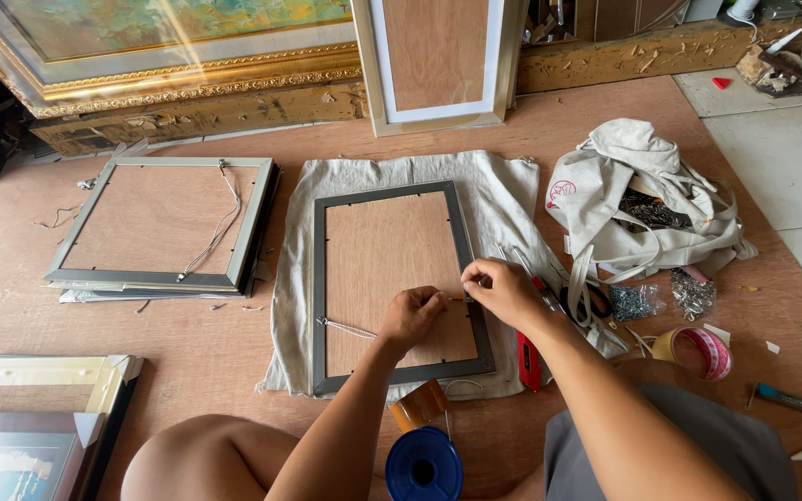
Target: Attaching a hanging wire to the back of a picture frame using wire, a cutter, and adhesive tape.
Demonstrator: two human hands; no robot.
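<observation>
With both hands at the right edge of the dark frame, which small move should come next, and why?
Probably keep the left hand pressing the backing board and let the right hand seat the small part at the dark frame rail; both hands pinch there and the wire lies loose.

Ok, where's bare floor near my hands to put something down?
Bare board lies between the grey cloth and the silver frame, and behind the cloth toward the leaning frame. Right of the right hand it is crowded: canvas bag, screw packets, tape roll.

Plywood floor (234, 343) has a cloth (503, 199) spread on it, stacked frames (164, 223), a bag (642, 199), tape roll (698, 351).
</observation>
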